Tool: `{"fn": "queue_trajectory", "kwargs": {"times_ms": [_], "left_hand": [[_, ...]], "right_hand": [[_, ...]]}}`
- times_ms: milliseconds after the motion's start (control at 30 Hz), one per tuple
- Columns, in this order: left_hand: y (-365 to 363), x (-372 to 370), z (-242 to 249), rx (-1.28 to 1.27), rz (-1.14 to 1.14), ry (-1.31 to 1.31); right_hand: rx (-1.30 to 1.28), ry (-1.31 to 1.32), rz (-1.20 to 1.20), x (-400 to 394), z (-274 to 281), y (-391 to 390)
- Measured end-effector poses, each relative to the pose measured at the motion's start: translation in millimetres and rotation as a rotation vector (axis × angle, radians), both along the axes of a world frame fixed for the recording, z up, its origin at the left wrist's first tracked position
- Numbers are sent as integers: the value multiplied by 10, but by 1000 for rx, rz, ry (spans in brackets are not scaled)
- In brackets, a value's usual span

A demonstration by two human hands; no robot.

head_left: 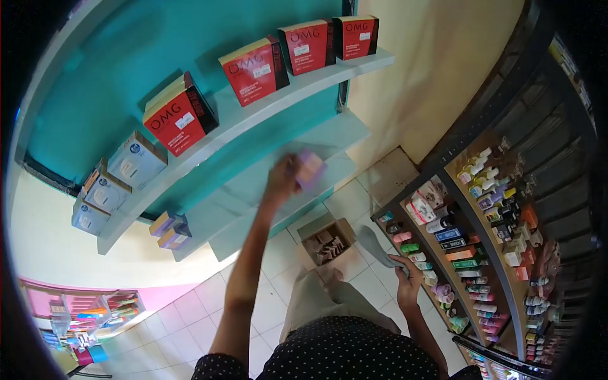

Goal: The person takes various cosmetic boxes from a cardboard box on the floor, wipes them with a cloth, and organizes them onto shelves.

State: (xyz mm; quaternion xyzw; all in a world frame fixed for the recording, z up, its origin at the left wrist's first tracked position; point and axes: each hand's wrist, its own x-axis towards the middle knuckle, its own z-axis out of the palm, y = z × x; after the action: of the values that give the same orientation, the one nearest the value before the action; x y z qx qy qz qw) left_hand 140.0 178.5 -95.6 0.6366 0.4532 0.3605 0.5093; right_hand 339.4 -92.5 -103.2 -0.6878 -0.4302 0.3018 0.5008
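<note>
My left hand (280,180) is closed on a small purple box (310,170), held over the lower shelf (253,190); both are blurred by motion. At my right side, my right hand (408,278) grips a grey cloth (375,247) that sticks out toward the floor box. Two more purple boxes (171,231) stand at the left end of the lower shelf. On the upper shelf (228,125) are several red boxes (180,123) marked OMG and, farther left, several light-blue boxes (137,161).
An open cardboard box (327,244) with small packets inside sits on the tiled floor (269,304) at my feet. To the right stands a rack (437,253) full of bottles and cartons. Another display (88,316) of colourful packs is at the lower left.
</note>
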Motion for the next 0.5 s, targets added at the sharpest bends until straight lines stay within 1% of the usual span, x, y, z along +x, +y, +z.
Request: {"fn": "queue_trajectory", "kwargs": {"times_ms": [33,67,100,167,233,300,333,367,400,433,467,500], "left_hand": [[252,-4,-82,-27,20,7],[437,3,-90,-3,7,97],[588,4,-128,16,-8,190],[808,-24,-432,307,56,334],[816,6,-311,170,95,420],[722,-37,-133,406,90,628],[662,-83,-152,580,204,769],[562,-121,-119,655,273,798],[429,-149,-90,814,329,754],[216,-15,70,631,447,599],[-61,117,105,567,537,452],[-283,229,29,501,632,305]], "right_hand": [[-37,60,-42,25,-24,-58],[-74,119,-87,61,-59,-118],[-88,118,-95,103,-144,-203],[-60,94,-191,171,-382,-421],[-146,105,-276,188,-526,-679],[-230,186,-401,165,-674,-924],[-283,158,-435,125,-709,-1020],[-312,174,-466,82,-786,-1142],[-343,164,-485,35,-899,-1270],[-371,150,-503,-3,-1007,-1363],[-389,216,-542,-79,-1046,-1417],[-396,190,-535,-143,-1077,-1467]]}}
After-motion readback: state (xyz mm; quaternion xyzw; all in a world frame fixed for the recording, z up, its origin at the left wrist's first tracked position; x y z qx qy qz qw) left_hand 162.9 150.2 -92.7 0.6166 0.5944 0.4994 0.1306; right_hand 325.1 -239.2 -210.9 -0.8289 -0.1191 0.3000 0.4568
